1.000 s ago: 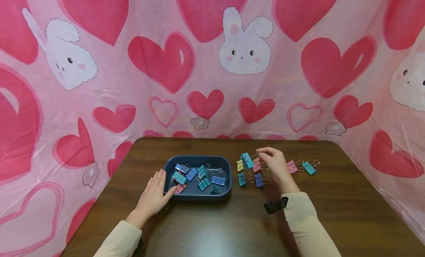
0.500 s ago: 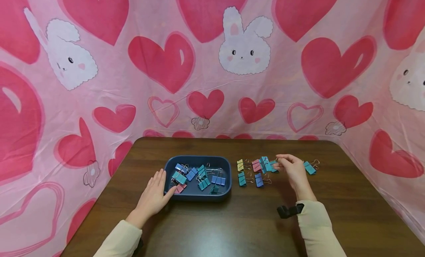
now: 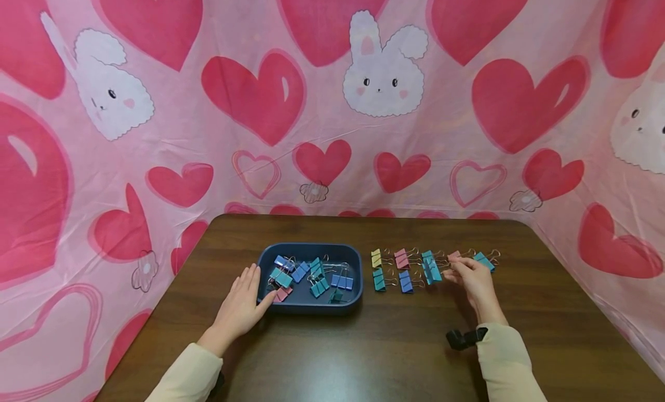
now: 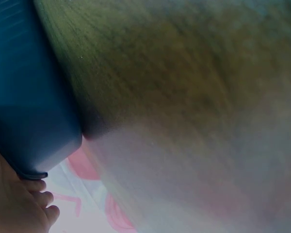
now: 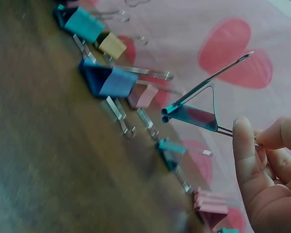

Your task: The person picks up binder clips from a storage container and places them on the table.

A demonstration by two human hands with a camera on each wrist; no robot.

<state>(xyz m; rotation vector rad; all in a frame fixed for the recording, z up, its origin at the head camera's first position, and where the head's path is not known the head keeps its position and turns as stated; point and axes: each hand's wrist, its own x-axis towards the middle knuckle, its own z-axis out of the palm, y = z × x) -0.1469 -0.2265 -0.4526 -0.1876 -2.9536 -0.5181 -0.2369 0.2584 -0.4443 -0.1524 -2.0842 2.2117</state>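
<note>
My right hand (image 3: 475, 286) pinches a turquoise binder clip (image 3: 433, 271) by one wire handle between thumb and index finger. In the right wrist view this clip (image 5: 196, 116) hangs above the table, apart from the others. Behind it, in the back row, is a teal clip (image 3: 426, 255), with a pink clip (image 3: 402, 259) and a yellow clip (image 3: 376, 259) to its left. The front row has a teal clip (image 3: 379, 280) and a blue clip (image 3: 406, 282). My left hand (image 3: 239, 304) rests at the left rim of a navy tray (image 3: 312, 310), fingers straight.
Inside the tray lie several blue, teal and pink clips (image 3: 300, 272). At the right end of the back row are a pink clip (image 3: 454, 255), partly hidden by my hand, and a teal clip (image 3: 484, 261). A pink curtain (image 3: 332, 125) hangs behind the wooden table (image 3: 312, 356).
My right hand has carried the turquoise clip rightward along the back row, then toward me, in front of the teal clip there. The left hand and the tray have stayed put.
</note>
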